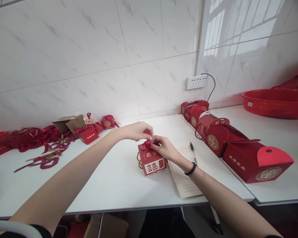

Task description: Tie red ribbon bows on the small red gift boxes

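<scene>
A small red gift box (152,162) with gold and white characters stands upright on the white table in front of me. A red ribbon (147,144) is at its top. My left hand (139,130) is just above the box, fingers closed in a pinch on the ribbon. My right hand (162,147) is at the upper right edge of the box, thumb and fingers closed on the ribbon too. A gold-coloured loop (139,160) hangs at the left side of the box. The fingertips partly hide the ribbon's shape.
An open notebook (188,185) with a pen (193,152) lies right of the box. Larger red boxes (248,160) line the right side, near a red basin (275,105). At left are loose ribbons (49,160), a cardboard box (72,124) and small red boxes (88,135).
</scene>
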The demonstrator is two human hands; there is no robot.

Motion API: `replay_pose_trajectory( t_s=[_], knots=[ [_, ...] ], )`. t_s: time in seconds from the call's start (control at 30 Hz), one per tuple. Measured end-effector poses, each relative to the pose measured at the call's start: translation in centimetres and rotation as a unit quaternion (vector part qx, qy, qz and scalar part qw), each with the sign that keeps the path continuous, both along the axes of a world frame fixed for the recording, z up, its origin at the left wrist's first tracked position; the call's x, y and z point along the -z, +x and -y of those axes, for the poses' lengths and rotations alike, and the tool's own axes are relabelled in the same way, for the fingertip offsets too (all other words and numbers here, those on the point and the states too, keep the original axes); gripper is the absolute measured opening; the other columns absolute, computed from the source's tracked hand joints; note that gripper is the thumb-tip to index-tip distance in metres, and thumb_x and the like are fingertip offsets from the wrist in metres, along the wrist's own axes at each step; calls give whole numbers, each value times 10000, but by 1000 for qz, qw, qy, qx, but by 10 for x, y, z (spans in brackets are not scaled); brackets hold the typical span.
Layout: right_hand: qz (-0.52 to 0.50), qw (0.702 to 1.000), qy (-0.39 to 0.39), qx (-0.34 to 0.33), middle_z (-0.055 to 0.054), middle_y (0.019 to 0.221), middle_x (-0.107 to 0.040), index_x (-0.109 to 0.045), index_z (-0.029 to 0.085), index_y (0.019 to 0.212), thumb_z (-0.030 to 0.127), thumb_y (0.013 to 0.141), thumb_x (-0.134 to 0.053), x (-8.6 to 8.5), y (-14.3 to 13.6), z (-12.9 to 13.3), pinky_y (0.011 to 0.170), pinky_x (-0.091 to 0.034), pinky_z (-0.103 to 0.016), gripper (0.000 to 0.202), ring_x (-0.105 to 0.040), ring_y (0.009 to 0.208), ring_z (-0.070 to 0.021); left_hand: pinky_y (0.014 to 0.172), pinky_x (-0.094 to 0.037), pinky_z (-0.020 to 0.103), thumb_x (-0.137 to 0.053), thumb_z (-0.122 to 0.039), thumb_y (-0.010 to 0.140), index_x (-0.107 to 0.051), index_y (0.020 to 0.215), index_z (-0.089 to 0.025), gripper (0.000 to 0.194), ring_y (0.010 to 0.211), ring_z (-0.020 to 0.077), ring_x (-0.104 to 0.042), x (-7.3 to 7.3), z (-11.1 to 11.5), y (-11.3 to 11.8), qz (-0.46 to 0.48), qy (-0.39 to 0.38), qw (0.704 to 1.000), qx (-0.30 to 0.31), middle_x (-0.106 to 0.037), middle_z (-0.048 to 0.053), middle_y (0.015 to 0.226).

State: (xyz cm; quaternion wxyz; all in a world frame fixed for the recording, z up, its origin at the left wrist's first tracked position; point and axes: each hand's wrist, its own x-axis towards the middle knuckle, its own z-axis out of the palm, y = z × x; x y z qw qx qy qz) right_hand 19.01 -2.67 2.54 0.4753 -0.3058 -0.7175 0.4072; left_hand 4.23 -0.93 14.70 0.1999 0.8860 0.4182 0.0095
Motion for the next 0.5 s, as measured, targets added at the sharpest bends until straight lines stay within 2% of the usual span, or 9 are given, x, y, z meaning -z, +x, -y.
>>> replay_pose_trajectory(
  t_s=[0.1, 0.27, 0.37, 0.5],
  knots=[
    [-25, 999, -19, -5, -15, 744, -645, -554, 163, 748, 233, 740, -555, 0, -1, 0, 644, -446, -268, 70, -590, 696, -159, 579, -414, 214, -587, -233, 727, -652, 739, -177, 86, 714, 138, -576, 8, -6, -4, 85, -19, 996, 5, -653, 8, 773],
    [-58, 996, -65, -9, 9, 735, -668, -461, 198, 864, 220, 703, -591, -1, -2, 2, 623, -445, -264, 209, -608, 699, -163, 638, -430, 236, -659, -250, 690, -609, 748, -155, 122, 706, 124, -575, 26, -10, -7, 216, -75, 973, -30, -637, 2, 739],
    [-84, 991, -104, -11, 20, 722, -668, -423, 212, 851, 248, 690, -620, -1, -2, 3, 559, -429, -238, 257, -600, 641, -151, 616, -420, 238, -687, -271, 651, -566, 717, -149, 184, 665, 116, -553, 43, -14, -11, 270, -49, 959, -74, -602, -9, 698],
    [-117, 982, -143, -23, 26, 681, -650, -391, 214, 781, 282, 639, -687, 0, -3, 2, 521, -431, -231, 336, -600, 605, -155, 645, -431, 267, -635, -301, 679, -579, 687, -146, 164, 668, 134, -550, 65, -12, -20, 270, -17, 955, -124, -608, 8, 692]
  ],
)
